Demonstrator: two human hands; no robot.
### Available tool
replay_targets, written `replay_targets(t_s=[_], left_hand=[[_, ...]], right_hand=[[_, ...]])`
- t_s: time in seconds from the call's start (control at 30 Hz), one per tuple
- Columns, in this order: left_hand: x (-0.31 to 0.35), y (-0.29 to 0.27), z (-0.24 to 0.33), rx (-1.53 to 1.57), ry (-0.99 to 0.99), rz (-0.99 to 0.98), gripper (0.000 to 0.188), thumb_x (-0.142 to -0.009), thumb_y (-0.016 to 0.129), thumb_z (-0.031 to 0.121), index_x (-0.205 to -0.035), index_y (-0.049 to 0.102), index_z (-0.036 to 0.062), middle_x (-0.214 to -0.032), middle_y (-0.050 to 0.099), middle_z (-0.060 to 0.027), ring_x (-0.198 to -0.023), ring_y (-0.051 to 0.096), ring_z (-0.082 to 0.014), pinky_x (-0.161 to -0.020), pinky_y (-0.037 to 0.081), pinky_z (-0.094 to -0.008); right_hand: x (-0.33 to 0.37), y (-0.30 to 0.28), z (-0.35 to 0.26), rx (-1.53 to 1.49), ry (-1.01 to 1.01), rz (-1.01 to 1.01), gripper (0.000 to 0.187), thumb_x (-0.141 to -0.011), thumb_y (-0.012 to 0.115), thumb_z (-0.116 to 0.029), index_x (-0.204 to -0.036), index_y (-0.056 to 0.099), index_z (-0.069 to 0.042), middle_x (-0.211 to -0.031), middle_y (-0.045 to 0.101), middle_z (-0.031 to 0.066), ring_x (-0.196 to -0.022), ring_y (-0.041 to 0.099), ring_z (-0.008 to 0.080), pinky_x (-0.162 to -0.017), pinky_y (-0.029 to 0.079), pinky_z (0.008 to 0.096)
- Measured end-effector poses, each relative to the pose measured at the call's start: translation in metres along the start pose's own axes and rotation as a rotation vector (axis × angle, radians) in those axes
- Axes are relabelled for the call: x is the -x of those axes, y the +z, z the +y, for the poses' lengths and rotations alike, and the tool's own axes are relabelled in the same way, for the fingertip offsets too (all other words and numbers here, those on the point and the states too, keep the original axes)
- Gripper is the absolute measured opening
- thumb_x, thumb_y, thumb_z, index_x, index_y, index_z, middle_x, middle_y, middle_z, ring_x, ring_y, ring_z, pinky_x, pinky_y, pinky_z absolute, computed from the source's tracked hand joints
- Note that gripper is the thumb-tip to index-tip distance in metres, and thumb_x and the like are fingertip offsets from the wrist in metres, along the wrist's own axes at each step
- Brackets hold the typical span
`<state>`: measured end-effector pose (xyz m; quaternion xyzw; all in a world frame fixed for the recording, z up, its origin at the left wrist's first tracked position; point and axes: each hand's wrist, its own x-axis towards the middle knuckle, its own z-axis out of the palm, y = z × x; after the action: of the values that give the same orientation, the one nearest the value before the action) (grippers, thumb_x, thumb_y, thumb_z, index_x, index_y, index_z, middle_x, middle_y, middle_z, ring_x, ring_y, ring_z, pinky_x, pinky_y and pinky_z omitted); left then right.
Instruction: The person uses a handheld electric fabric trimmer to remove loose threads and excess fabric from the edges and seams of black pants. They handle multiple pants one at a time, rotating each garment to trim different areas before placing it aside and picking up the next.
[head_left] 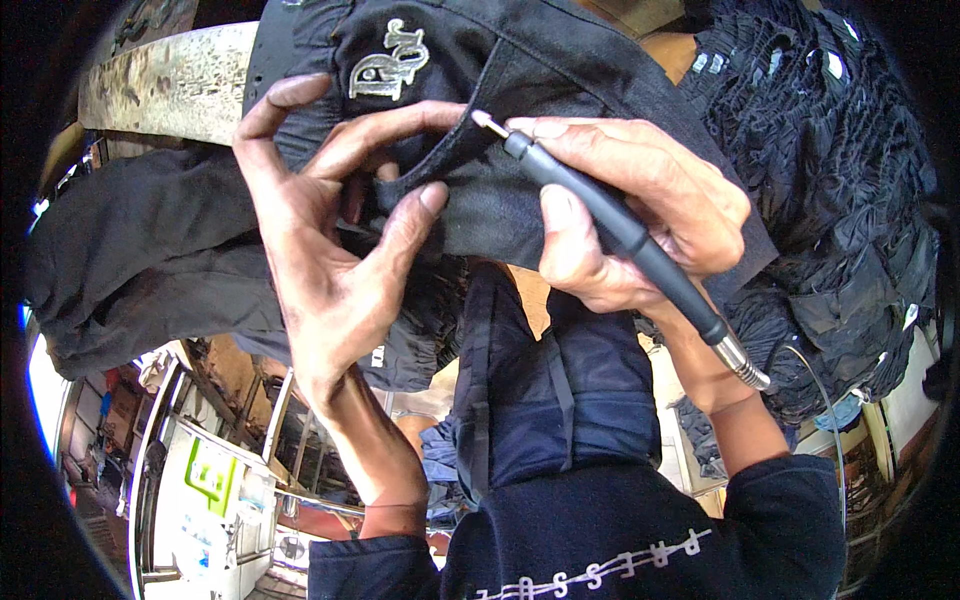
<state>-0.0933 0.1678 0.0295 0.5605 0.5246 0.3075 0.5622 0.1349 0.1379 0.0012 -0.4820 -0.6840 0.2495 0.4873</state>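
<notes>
Black denim trousers or a similar garment [610, 70] lie spread in front of me, with a pale embroidered emblem [390, 62] near the elastic-looking gathered part. My left hand [335, 245] has fingers inside the curved pocket opening [455, 145]. Its index finger stretches behind the pocket edge, and the thumb rests on the outer cloth. In my right hand [660, 195] is a slim black rotary grinding pen [615, 220], held like a pencil. Its pale pinkish tip is at the pocket edge, close to my left index fingertip; whether it touches the cloth I cannot tell.
A large heap of black gathered garments [840, 210] rises at the right. More black cloth [140, 240] hangs at the left, below a worn whitish board [180, 85]. A thin cable [822, 385] runs down at the right. A green-framed item [212, 475] sits lower left.
</notes>
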Motion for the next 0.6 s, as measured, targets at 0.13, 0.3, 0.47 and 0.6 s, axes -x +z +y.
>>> replay_targets(t_s=[0.13,0.3,0.47,0.6], left_hand=[[0.0009,-0.0006,0.0021,-0.056,-0.027,-0.035,0.088,-0.091,0.084,-0.004,-0.155,0.025,0.0059,-0.136,0.073,-0.0246,-0.113,0.069,-0.0197,-0.103,0.049,-0.0302],[0.0000,-0.0031,0.0012,-0.145,0.016,-0.066,0.088,-0.092,0.083,-0.004,-0.155,0.022,0.0068,-0.138,0.071,-0.0254,-0.119,0.070,-0.0227,-0.106,0.049,-0.0313],[0.0005,-0.0045,-0.0003,-0.222,0.054,-0.076,0.087,-0.093,0.081,-0.005,-0.155,0.022,0.0074,-0.140,0.070,-0.0254,-0.115,0.068,-0.0204,-0.104,0.049,-0.0310],[0.0036,-0.0036,0.0009,-0.253,0.006,-0.069,0.086,-0.094,0.080,-0.004,-0.156,0.021,0.0074,-0.142,0.070,-0.0238,-0.111,0.066,-0.0170,-0.100,0.048,-0.0300]], right_hand=[[0.0002,-0.0013,-0.0006,0.006,0.023,-0.010,0.025,-0.085,0.075,0.000,-0.110,0.076,0.005,-0.101,0.082,0.0215,-0.090,0.083,0.0299,-0.082,0.067,0.0370],[-0.0004,-0.0010,-0.0015,0.020,0.036,-0.002,0.025,-0.085,0.074,0.002,-0.109,0.076,0.006,-0.101,0.082,0.0220,-0.088,0.083,0.0286,-0.081,0.067,0.0361],[-0.0003,-0.0013,-0.0039,0.020,0.095,0.014,0.026,-0.083,0.075,0.004,-0.109,0.076,0.006,-0.099,0.082,0.0218,-0.088,0.082,0.0270,-0.079,0.067,0.0342],[0.0007,-0.0009,-0.0053,0.015,0.092,0.029,0.026,-0.084,0.074,0.005,-0.110,0.076,0.007,-0.098,0.081,0.0208,-0.088,0.082,0.0250,-0.079,0.067,0.0327]])
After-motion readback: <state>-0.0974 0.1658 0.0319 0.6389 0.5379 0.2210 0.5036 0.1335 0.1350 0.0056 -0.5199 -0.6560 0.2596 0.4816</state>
